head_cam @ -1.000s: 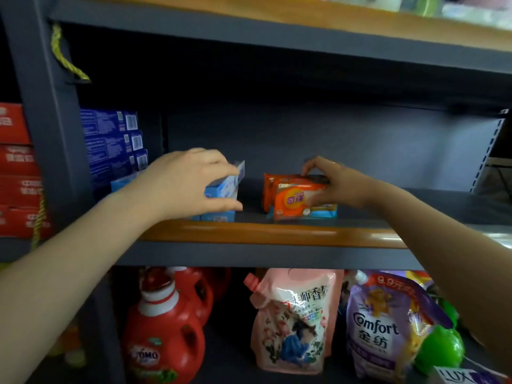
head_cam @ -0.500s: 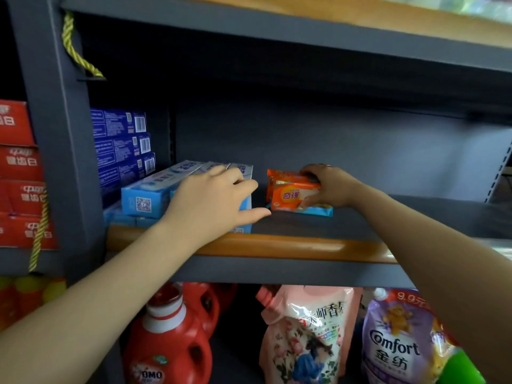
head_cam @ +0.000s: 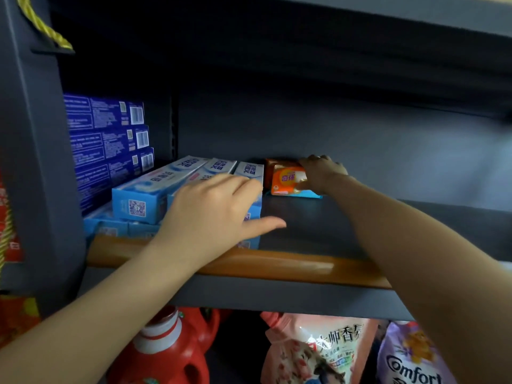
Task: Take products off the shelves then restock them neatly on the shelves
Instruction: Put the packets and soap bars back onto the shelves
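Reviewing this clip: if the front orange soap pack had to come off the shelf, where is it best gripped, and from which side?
Probably across the top edge and front face of the orange soap pack, coming from the open right side, much as the right hand does now. The pack stands on edge atop a blue pack; the light blue toothpaste boxes under the left hand crowd its left.

A yellow rope (head_cam: 45, 27) hangs twisted at the top of the dark upright post (head_cam: 33, 167) on the left. A wooden rail (head_cam: 277, 263) runs along the front edge of the board, with a grey back panel (head_cam: 360, 151) behind. At the far left edge, another twisted yellow cord (head_cam: 5, 231) runs down beside the post.
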The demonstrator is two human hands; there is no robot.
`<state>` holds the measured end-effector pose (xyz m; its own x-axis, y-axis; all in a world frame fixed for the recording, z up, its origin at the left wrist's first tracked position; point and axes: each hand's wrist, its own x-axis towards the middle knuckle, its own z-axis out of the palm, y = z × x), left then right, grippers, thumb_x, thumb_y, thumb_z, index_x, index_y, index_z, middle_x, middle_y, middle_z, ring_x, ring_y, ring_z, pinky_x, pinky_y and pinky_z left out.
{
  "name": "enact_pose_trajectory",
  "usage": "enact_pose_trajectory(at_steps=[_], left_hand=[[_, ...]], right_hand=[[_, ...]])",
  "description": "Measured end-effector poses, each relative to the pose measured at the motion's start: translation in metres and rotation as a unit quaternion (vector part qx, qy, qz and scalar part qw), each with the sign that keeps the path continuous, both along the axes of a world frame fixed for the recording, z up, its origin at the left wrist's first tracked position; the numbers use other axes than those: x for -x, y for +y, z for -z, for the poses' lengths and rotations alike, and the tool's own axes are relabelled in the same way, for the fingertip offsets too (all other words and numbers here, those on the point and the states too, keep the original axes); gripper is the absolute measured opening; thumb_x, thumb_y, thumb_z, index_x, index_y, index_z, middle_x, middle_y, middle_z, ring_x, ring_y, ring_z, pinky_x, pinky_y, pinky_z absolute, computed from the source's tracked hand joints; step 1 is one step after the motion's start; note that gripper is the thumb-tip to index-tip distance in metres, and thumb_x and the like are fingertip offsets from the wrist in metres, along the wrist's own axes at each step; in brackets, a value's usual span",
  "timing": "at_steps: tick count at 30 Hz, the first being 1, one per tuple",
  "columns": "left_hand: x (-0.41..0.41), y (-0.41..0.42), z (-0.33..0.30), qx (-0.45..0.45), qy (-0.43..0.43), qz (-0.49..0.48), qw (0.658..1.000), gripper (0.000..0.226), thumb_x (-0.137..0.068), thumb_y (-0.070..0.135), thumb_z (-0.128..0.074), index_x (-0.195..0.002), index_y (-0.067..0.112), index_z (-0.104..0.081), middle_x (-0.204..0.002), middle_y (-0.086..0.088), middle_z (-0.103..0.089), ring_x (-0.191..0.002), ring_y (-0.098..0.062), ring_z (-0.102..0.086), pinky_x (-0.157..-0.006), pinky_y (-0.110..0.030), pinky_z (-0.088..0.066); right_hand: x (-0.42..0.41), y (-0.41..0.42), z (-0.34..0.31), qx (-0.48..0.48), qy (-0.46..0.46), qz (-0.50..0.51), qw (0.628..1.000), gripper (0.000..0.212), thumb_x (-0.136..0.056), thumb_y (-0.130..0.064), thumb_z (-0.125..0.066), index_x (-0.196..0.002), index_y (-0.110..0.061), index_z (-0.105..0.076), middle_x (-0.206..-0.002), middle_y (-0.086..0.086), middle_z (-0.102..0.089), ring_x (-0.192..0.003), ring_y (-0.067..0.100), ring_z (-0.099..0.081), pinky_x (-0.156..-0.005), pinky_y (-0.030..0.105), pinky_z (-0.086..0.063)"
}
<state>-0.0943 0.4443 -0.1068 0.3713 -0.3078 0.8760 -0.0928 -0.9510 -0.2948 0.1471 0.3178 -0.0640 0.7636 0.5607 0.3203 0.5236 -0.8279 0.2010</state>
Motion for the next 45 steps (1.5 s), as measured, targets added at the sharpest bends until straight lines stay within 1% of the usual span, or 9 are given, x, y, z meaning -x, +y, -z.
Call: enact_pose_trajectory(at_steps=[6, 11, 18, 23, 28, 33, 40, 42, 45], left_hand=[[0.006, -0.002, 0.000, 0.009, 0.007, 0.018, 1.000, 0.046, -0.092, 0.040, -0.040, -0.079, 0.008, -0.069, -0.072, -0.005, -0.070, -0.069, -0.024, -0.067, -0.048, -0.035, -0.052], [0.010, -0.003, 0.000, -0.007, 0.009, 0.022, 1.000, 0.035, -0.087, 0.029, -0.044, -0.088, 0.008, -0.072, -0.084, -0.004, -0.072, -0.077, -0.024, -0.069, -0.052, -0.034, -0.054], [0.013, -0.006, 0.001, -0.005, 0.049, 0.002, 0.999, 0.036, -0.090, 0.030, -0.040, -0.103, 0.013, -0.069, -0.090, -0.004, -0.071, -0.080, -0.024, -0.067, -0.050, -0.035, -0.053], [0.020, -0.012, -0.001, -0.029, 0.053, -0.005, 0.998, 0.040, -0.088, 0.030, -0.042, -0.113, 0.006, -0.063, -0.108, -0.013, -0.066, -0.101, -0.031, -0.062, -0.083, -0.041, -0.049], [0.050, -0.052, 0.046, -0.072, 0.006, 0.105, 0.992, 0.026, -0.084, 0.013, -0.052, -0.103, 0.003, -0.065, -0.113, -0.016, -0.063, -0.113, -0.030, -0.047, -0.092, -0.043, -0.042], [0.073, -0.099, 0.132, -0.043, 0.161, 0.186, 0.968, 0.015, -0.078, 0.007, -0.058, -0.089, 0.004, -0.068, -0.100, -0.014, -0.065, -0.101, -0.029, -0.055, -0.084, -0.037, -0.045], [0.099, -0.130, 0.238, 0.017, 0.432, 0.182, 0.883, 0.027, -0.084, 0.026, -0.044, -0.088, 0.012, -0.068, -0.097, -0.003, -0.064, -0.086, -0.022, -0.062, -0.067, -0.033, -0.053], [0.108, -0.135, 0.253, 0.058, 0.485, 0.145, 0.861, 0.028, -0.090, 0.031, -0.046, -0.103, 0.015, -0.065, -0.112, -0.001, -0.059, -0.101, -0.021, -0.058, -0.077, -0.031, -0.049], [0.119, -0.142, 0.269, 0.096, 0.573, 0.086, 0.809, 0.037, -0.094, 0.041, -0.046, -0.124, 0.022, -0.053, -0.129, 0.007, -0.048, -0.115, -0.011, -0.048, -0.087, -0.026, -0.042]], right_hand=[[0.025, -0.011, -0.017, -0.039, 0.000, -0.026, 0.999, 0.066, -0.087, -0.032, -0.063, -0.142, -0.018, -0.030, -0.142, 0.009, -0.038, -0.131, 0.030, -0.035, -0.102, 0.047, -0.038], [0.073, -0.031, -0.032, -0.060, 0.037, -0.099, 0.993, 0.030, -0.091, -0.022, -0.055, -0.119, -0.010, -0.057, -0.120, 0.009, -0.060, -0.107, 0.026, -0.055, -0.090, 0.037, -0.047], [0.155, -0.069, -0.013, -0.240, 0.036, -0.216, 0.946, 0.016, -0.091, -0.014, -0.055, -0.100, -0.010, -0.068, -0.095, -0.002, -0.065, -0.083, 0.009, -0.055, -0.068, 0.011, -0.036], [0.221, -0.104, 0.016, -0.339, -0.107, -0.306, 0.883, 0.013, -0.086, -0.010, -0.054, -0.092, -0.009, -0.066, -0.075, -0.017, -0.054, -0.066, 0.004, -0.047, -0.064, 0.003, -0.034], [0.252, -0.160, 0.114, -0.200, 0.040, -0.272, 0.940, 0.021, -0.086, -0.029, -0.050, -0.093, -0.016, -0.065, -0.076, -0.008, -0.061, -0.063, 0.005, -0.050, -0.059, 0.015, -0.037], [0.259, -0.210, 0.223, -0.009, 0.264, -0.107, 0.958, 0.025, -0.088, -0.025, -0.058, -0.112, -0.019, -0.062, -0.112, 0.001, -0.060, -0.102, 0.018, -0.058, -0.088, 0.035, -0.045], [0.265, -0.216, 0.285, 0.164, 0.271, -0.059, 0.947, 0.074, -0.086, -0.044, -0.057, -0.145, -0.015, -0.024, -0.148, 0.006, -0.031, -0.131, 0.026, -0.037, -0.103, 0.037, -0.036], [0.261, -0.207, 0.290, 0.177, 0.277, -0.046, 0.943, 0.084, -0.085, -0.043, -0.060, -0.148, -0.012, -0.014, -0.152, 0.007, -0.025, -0.137, 0.026, -0.029, -0.107, 0.038, -0.030], [0.255, -0.196, 0.295, 0.203, 0.259, -0.037, 0.944, 0.082, -0.081, -0.041, -0.066, -0.143, -0.010, -0.023, -0.143, 0.011, -0.035, -0.131, 0.029, -0.034, -0.102, 0.041, -0.036]])
